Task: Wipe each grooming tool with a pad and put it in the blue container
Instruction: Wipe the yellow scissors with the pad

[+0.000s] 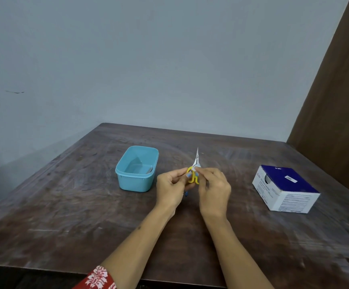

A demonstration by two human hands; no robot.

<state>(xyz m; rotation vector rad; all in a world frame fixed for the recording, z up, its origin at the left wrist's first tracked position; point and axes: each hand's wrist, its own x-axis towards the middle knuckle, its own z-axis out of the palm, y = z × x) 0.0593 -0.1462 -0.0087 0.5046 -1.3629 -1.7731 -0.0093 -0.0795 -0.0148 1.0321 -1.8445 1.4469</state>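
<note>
I am seeing the left hand (170, 185) gripping the scissors (194, 172), the right hand (214, 189) pinching a pad (196, 166) on them; the container (137, 170) is sitting at nine o'clock.

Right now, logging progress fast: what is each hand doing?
Left hand: grips the yellow-handled scissors by the handles.
Right hand: pinches a small white pad against the scissors near the blades' base.
</note>
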